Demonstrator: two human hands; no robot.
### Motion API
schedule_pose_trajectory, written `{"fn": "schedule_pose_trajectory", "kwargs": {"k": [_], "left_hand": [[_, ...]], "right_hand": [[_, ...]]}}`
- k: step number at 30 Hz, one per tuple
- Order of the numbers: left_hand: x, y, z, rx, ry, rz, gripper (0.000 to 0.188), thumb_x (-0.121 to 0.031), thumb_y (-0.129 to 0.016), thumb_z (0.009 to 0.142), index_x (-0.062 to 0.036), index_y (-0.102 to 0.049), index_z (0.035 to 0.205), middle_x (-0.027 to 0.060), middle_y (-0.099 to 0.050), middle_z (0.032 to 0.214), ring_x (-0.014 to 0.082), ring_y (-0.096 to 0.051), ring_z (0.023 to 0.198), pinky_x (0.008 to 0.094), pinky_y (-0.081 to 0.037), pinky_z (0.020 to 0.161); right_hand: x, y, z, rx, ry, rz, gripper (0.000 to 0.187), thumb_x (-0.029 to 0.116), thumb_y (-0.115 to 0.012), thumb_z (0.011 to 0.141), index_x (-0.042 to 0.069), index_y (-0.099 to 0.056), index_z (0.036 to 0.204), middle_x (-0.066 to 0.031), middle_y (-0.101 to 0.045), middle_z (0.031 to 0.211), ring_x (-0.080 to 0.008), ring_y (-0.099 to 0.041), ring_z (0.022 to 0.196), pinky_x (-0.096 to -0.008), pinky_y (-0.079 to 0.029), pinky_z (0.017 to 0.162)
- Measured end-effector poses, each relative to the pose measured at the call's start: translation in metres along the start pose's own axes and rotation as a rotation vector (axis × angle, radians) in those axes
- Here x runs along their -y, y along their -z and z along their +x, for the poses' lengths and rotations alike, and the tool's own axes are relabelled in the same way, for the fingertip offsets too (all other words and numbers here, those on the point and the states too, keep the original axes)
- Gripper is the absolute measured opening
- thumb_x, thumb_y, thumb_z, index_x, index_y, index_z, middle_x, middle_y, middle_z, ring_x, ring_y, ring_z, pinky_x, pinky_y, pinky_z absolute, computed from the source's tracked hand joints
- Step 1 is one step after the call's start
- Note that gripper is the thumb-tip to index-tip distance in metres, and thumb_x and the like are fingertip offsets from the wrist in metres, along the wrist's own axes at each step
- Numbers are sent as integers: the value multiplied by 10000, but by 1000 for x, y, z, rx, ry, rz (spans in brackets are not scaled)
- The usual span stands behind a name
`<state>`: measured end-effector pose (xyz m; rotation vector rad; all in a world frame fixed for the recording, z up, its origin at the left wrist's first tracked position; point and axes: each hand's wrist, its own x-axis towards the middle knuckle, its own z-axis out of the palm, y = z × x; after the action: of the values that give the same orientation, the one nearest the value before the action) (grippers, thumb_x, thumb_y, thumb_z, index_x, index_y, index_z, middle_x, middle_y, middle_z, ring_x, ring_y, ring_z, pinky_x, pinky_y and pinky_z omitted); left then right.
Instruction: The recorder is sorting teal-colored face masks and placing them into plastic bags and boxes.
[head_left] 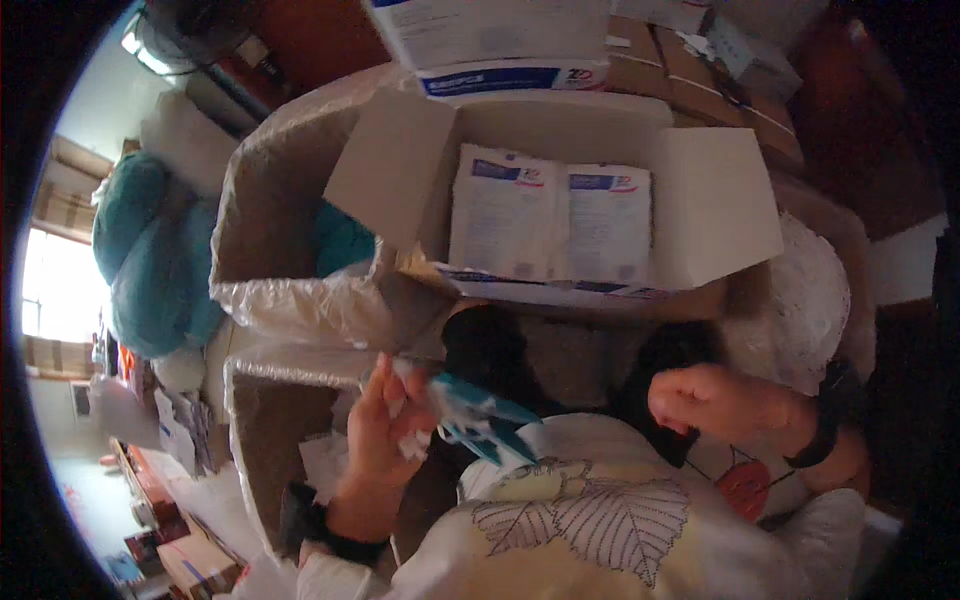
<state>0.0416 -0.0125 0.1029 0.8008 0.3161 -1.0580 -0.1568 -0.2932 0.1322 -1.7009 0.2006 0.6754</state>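
Observation:
My left hand (385, 425) is raised in front of my body with its fingers closed round some white crumpled material and blurred teal-and-white flat pieces (480, 415). Their pointed ends stick out to the right, over my lap. To the right, my right hand (725, 400) is curled into a loose fist above my thigh. What it holds, if anything, is hidden. Beyond both hands stands an open white carton (720, 205), its side flaps folded outward. Two stacks of white-and-blue printed packets, a left stack (505, 220) and a right stack (608, 225), fill its middle.
An open plastic-lined box (290, 295) at the left holds teal material (343, 240). Nearer, another lined box (250, 430) sits beside my left forearm. A second white carton (500, 40) stands behind the open one. Large teal bundles (160, 260) are piled at far left.

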Motion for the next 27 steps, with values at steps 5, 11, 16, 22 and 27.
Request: {"fn": "schedule_pose_trajectory", "kwargs": {"k": [5, 11, 16, 22, 27], "left_hand": [[14, -31, 30, 167, -84, -420, 279, -316, -385, 910, -99, -503, 780, 26, -528, 853, 136, -513, 662, 291, -459, 706], [29, -40, 39, 241, -120, -451, 284, -315, -347, 920, -114, -486, 774, 11, -529, 968, 157, -545, 881, 340, -396, 873], [39, -42, 43, 261, -145, -435, 284, -332, -354, 916, -120, -483, 776, 5, -519, 1008, 139, -536, 945, 329, -381, 880], [50, -43, 46, 196, -115, -414, 281, -357, -378, 904, -129, -480, 776, -4, -510, 1007, 121, -506, 1000, 327, -378, 881], [58, -36, 49, 200, -118, -411, 273, -340, -397, 901, -114, -501, 790, 15, -503, 1019, 156, -514, 993, 339, -413, 862]], "right_hand": [[14, -14, 36, 81, -37, 559, 214, 230, -424, 888, 46, -523, 844, 0, -516, 704, -42, -419, 586, -186, -364, 533], [37, -54, 79, -152, 311, 235, 171, 199, -456, 884, 35, -502, 891, -11, -493, 700, -74, -453, 601, -227, -389, 538], [49, -59, 94, -322, 348, 113, 174, 164, -550, 829, 33, -473, 914, -72, -507, 673, -145, -501, 601, -284, -421, 570], [43, -69, 113, -416, 426, 12, 260, 152, -617, 772, 19, -482, 951, -86, -553, 749, -150, -546, 655, -288, -439, 597], [39, -71, 120, -423, 465, -10, 254, 141, -584, 782, 7, -487, 974, -120, -571, 809, -175, -574, 728, -304, -447, 635]]}}
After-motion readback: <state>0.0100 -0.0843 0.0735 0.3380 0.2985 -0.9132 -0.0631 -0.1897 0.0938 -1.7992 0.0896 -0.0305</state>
